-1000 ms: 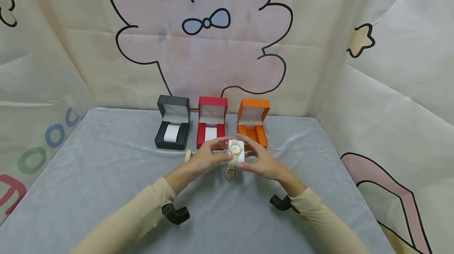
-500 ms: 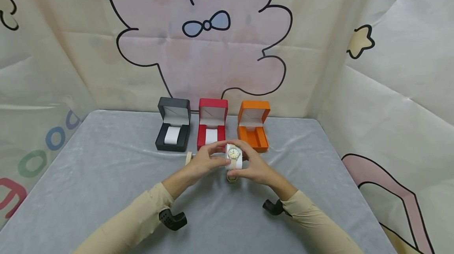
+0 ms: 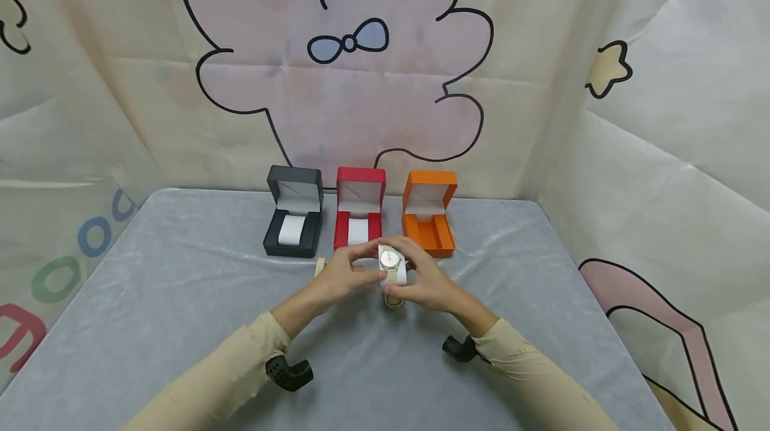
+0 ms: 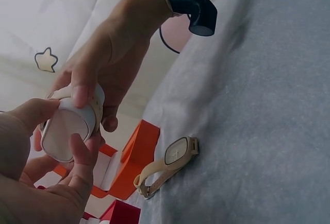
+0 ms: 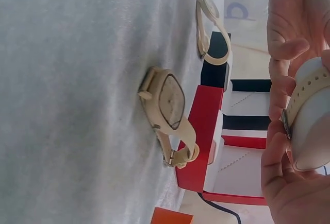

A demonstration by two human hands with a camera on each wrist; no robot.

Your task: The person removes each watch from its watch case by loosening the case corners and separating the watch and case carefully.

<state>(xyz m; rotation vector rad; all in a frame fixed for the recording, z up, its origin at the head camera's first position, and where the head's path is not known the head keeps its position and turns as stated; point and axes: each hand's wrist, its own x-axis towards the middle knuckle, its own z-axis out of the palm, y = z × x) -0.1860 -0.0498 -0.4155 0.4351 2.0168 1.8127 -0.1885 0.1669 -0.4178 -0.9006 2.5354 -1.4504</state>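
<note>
Between both hands, above the table, is a white watch cushion (image 3: 402,275) with a cream-strapped, round-faced wristwatch (image 3: 390,258) wrapped round it. My left hand (image 3: 345,276) grips the cushion from the left, its thumb by the strap. From the other side my right hand (image 3: 427,280) holds it, thumb at the near end and fingers over the far end. The strap's holes show in the right wrist view. Below lies a cream watch with a squarish face (image 4: 177,151), partly hidden by the hands in the head view. Another cream watch (image 5: 212,33) lies beyond my left hand.
Along the back of the grey-covered table (image 3: 198,270) stand three raised-lid boxes: black (image 3: 295,176), red (image 3: 361,175) and orange (image 3: 430,177). The black and red boxes hold white cushions; the orange one has none. A printed curtain (image 3: 541,83) hangs behind.
Both hands have shifted slightly left and towards me with the cushion and watch. The right thumb and fingers have moved round the cushion's ends, and the squarish watch below is more covered.
</note>
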